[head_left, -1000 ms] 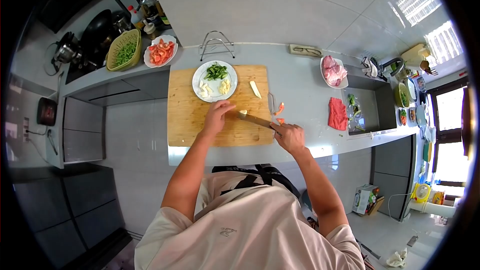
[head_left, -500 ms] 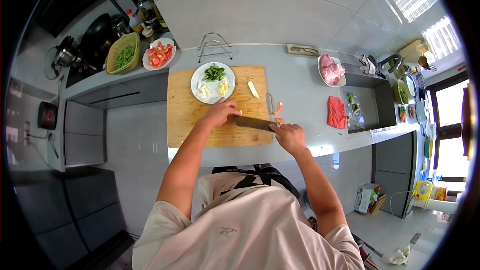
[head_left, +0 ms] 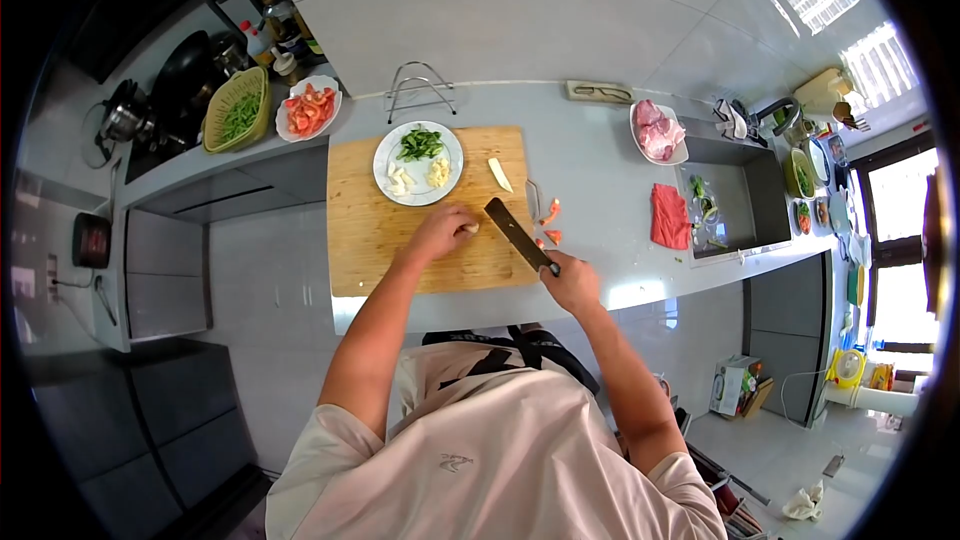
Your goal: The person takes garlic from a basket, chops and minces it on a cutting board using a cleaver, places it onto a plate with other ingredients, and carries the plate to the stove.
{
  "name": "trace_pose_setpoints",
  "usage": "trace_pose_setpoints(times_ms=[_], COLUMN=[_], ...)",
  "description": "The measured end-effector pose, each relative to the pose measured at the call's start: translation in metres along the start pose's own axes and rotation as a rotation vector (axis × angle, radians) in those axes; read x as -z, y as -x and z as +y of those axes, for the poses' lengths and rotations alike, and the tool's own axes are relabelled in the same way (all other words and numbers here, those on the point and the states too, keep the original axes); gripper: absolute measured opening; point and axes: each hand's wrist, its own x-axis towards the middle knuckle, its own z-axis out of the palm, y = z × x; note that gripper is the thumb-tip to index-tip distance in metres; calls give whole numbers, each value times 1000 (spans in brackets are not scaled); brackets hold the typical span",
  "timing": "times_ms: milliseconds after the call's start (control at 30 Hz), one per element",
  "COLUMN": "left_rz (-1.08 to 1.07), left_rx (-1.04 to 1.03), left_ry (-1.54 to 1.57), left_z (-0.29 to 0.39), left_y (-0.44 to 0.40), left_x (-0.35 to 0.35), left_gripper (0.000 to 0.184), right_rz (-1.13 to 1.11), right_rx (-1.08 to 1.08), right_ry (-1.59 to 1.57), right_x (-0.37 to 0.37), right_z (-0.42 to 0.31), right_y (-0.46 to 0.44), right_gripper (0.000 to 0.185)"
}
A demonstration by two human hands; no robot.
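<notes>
My right hand (head_left: 572, 282) is closed round the handle of a kitchen knife (head_left: 514, 234), whose broad dark blade slants up and left over the right part of the wooden cutting board (head_left: 400, 255). On the board, my left hand (head_left: 440, 234) has its fingers closed at a small pale piece of food (head_left: 471, 228), just left of the blade. Above it sits a white plate (head_left: 420, 196) bearing chopped green vegetable (head_left: 420, 144), pale chunks (head_left: 401, 180) and a finely cut yellowish heap (head_left: 438, 173). A longer pale piece (head_left: 500, 175) lies near the blade's tip.
Red-orange scraps (head_left: 553, 212) lie right of the board. Farther right are a bowl of raw meat (head_left: 658, 132), a red cloth (head_left: 670, 217) and the sink (head_left: 770, 205). Back left stand cut tomatoes (head_left: 310, 112) on a plate, a basket of green beans (head_left: 240, 115) and a wire rack (head_left: 420, 95).
The knife has turned from nearly level to a steep slant, its tip swinging up and away from my left hand. My right hand has shifted slightly down. The view has moved a little.
</notes>
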Motion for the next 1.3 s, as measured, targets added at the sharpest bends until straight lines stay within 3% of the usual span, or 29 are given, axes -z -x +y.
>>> trace_pose_setpoints(times_ms=[233, 467, 733, 833, 1300], left_rz=[284, 466, 573, 551, 545], left_rx=[182, 119, 139, 172, 194], left_ry=[-20, -7, 31, 35, -33], left_z=[22, 31, 30, 33, 34], left_y=[16, 26, 28, 28, 28], left_x=[-26, -35, -48, -47, -48], left_gripper=[22, 25, 19, 19, 16], right_rz=[-106, -89, -108, 57, -67], right_rx=[50, 175, 167, 288, 258], right_ry=[-20, 112, 231, 208, 405], right_x=[-7, -7, -14, -21, -31], right_z=[-11, -15, -24, -23, -31], right_y=[-1, 2, 1, 6, 7], right_gripper=[32, 38, 28, 22, 23])
